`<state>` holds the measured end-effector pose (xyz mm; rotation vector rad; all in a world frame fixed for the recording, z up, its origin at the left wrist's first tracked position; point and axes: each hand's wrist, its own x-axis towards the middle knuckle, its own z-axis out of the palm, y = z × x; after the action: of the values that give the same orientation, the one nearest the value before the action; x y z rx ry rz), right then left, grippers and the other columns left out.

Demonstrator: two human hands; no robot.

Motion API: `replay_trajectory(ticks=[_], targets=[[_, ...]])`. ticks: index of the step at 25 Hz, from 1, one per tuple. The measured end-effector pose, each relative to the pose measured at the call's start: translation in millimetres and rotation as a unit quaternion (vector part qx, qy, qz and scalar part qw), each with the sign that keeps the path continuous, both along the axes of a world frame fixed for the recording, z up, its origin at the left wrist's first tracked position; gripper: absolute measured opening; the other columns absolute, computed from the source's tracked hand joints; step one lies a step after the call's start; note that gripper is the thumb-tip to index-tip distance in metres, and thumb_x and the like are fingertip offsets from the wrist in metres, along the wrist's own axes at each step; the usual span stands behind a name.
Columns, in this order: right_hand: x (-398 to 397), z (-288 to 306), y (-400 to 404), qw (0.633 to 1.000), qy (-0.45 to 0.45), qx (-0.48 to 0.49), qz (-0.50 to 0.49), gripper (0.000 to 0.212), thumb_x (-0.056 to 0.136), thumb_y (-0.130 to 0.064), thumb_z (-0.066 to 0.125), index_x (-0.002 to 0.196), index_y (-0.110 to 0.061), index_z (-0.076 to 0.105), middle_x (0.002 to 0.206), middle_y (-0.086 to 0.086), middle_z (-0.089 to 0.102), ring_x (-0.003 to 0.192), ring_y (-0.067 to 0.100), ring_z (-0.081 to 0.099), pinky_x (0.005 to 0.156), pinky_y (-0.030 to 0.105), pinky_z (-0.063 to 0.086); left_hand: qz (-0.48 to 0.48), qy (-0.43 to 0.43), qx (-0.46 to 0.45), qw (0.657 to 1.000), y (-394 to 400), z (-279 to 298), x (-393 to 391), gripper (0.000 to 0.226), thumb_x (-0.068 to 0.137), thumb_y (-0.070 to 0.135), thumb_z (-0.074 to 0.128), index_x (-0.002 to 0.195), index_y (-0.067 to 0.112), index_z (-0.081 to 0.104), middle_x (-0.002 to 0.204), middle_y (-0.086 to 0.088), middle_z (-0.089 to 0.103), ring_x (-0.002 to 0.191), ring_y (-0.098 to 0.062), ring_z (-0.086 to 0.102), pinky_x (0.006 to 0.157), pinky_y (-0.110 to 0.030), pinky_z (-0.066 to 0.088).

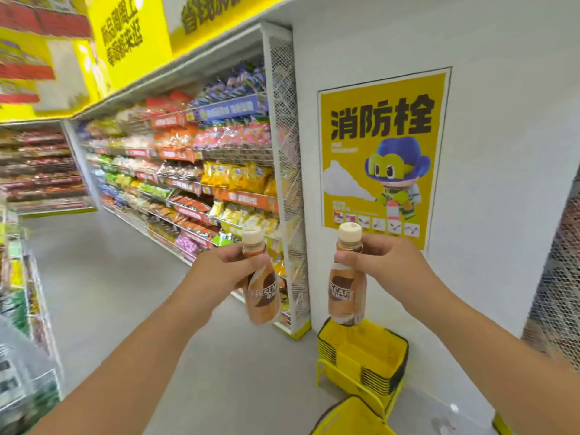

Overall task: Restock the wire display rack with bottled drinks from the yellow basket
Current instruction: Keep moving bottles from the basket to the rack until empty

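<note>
My left hand (224,266) grips the neck of a brown coffee bottle (262,296) with a cream cap, held upright at chest height. My right hand (379,257) grips the neck of a second coffee bottle (346,296) of the same kind, also upright, about a hand's width to the right. Below the bottles a stack of yellow baskets (361,359) stands on the floor against the white wall. The rim of another yellow basket (348,417) shows at the bottom edge. A wire mesh rack (555,293) is partly visible at the far right edge.
Snack shelves (188,183) with a mesh end panel (287,171) run along the aisle ahead on the left. A yellow poster (383,158) hangs on the white wall. More shelving (28,293) lines the left edge. The grey floor (125,293) stretches between.
</note>
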<state>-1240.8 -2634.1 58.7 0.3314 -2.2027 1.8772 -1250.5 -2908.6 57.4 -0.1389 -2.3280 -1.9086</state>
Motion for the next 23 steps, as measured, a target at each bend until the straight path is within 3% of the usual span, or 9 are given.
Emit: replay_trajectory(ticks=[2,5,8,12,16,23], targets=[[-1.9,0.4,-51.1,0.999,-0.001,0.002,0.047,0.02,0.079,-0.017,0.086,0.09,-0.032,0.081,0.087,-0.014,0.08,0.078,-0.008,0.071,0.064,0.005,0.05,0.053,0.004,-0.008,0.999,-51.2,1.3,23.1,0.017,0.086,0.023,0.079,0.102,0.023,0.081,0.098,-0.001,0.08,0.092,-0.018,0.075,0.092,-0.04,0.059],[3.2,0.1,-133.1,0.994,-0.018,0.016,0.103,0.017,0.08,-0.022,0.086,0.093,-0.031,0.082,0.088,-0.013,0.08,0.08,-0.002,0.073,0.072,0.015,0.054,0.124,0.003,-0.001,0.992,-128.3,3.6,63.8,0.018,0.085,0.024,0.08,0.103,0.022,0.08,0.096,0.001,0.08,0.087,-0.012,0.075,0.092,-0.038,0.059],[20.1,2.4,-227.0,0.986,-0.016,0.031,0.161,0.015,0.079,-0.024,0.087,0.09,-0.033,0.082,0.087,-0.012,0.08,0.08,-0.002,0.072,0.075,0.019,0.054,0.192,0.008,-0.001,0.981,-213.9,5.6,110.7,0.022,0.085,0.024,0.08,0.107,0.022,0.079,0.098,0.002,0.08,0.095,-0.02,0.075,0.092,-0.042,0.059],[50.5,9.3,-359.5,0.971,-0.005,0.022,0.238,0.017,0.079,-0.018,0.086,0.095,-0.023,0.083,0.09,-0.005,0.081,0.081,0.002,0.072,0.076,0.018,0.052,0.248,0.015,-0.012,0.968,-327.0,12.3,178.2,0.022,0.087,0.024,0.079,0.109,0.024,0.077,0.101,0.005,0.079,0.097,-0.016,0.075,0.086,-0.034,0.061],[76.7,16.7,-487.1,0.957,-0.002,0.029,0.29,0.021,0.077,-0.024,0.087,0.098,-0.027,0.083,0.095,-0.007,0.081,0.093,0.011,0.073,0.087,0.031,0.053,0.303,0.02,-0.022,0.953,-434.5,17.4,234.1,0.018,0.087,0.027,0.078,0.106,0.028,0.077,0.099,0.01,0.079,0.095,-0.013,0.075,0.085,-0.036,0.058],[105.9,25.5,-648.9,0.928,-0.006,0.034,0.372,0.018,0.08,-0.021,0.085,0.098,-0.024,0.083,0.091,-0.008,0.081,0.075,-0.005,0.07,0.074,0.022,0.049,0.387,0.029,-0.028,0.921,-573.7,19.6,292.8,0.015,0.085,0.033,0.081,0.1,0.034,0.078,0.096,0.014,0.079,0.091,-0.008,0.074,0.087,-0.035,0.058]])
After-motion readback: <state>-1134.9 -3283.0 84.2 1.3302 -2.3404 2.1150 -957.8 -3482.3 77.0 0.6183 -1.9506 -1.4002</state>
